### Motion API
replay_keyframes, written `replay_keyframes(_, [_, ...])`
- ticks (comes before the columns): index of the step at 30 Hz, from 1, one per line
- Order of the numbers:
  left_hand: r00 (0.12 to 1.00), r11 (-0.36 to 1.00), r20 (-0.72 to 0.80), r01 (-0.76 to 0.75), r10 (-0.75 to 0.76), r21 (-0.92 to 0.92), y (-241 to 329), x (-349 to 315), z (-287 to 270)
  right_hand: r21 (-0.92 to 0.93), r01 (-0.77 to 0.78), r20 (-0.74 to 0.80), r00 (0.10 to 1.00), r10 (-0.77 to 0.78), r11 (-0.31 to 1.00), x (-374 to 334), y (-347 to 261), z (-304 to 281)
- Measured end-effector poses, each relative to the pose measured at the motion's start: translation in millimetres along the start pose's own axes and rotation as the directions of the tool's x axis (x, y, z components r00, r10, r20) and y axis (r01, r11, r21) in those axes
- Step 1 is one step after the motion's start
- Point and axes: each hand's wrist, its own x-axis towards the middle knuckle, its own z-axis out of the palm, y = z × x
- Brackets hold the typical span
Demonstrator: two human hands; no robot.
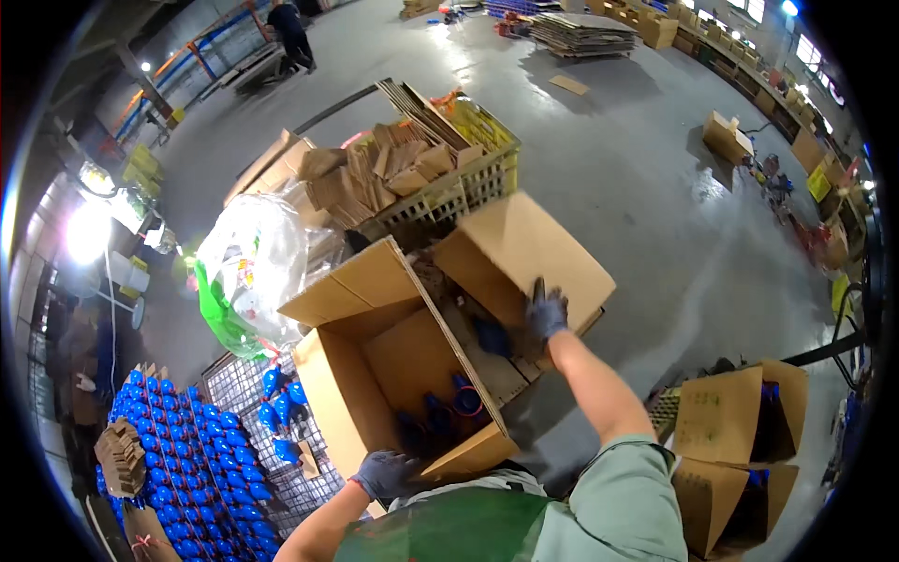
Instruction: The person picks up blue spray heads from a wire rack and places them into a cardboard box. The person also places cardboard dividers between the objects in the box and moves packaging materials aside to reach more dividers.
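Observation:
An upright cardboard box, its top flaps raised, stands in front of me. Several blue bottle-shaped objects lie at its bottom. My left hand, in a dark grey glove, is closed over the near left edge of this box. To the right is a second cardboard box, tilted and partly opened. My right hand, gloved likewise, presses on its side with the fingers stretched out. A dark blue object shows beside the right hand; its kind is not clear.
A yellow crate full of folded cardboard stands beyond the boxes, with clear plastic bags to its left. Rows of blue bottle-shaped objects fill the lower left. Two open cartons stand at lower right. Far off, a person stands.

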Motion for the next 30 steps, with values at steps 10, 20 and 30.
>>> replay_keyframes(10, [0.998, 0.998, -0.065, -0.022, 0.026, 0.063, -13.4, -1.8, 17.9, 0.249, 0.037, -0.221, 0.975, 0.019, 0.968, -22.6, -2.6, 26.0])
replay_keyframes(20, [0.842, 0.613, -0.539, -0.441, 0.03, -0.656, -74.6, 14.1, 105.0, 0.59, 0.12, -0.569, 0.763, 0.306, 0.798, -130.9, 59.0, -89.5])
replay_keyframes(30, [0.793, -0.543, -0.609, -0.514, -0.005, -0.664, -80.8, -84.6, -80.8, 0.847, 0.384, -0.22, 0.883, 0.415, -0.368, -278.8, -67.8, -107.7])
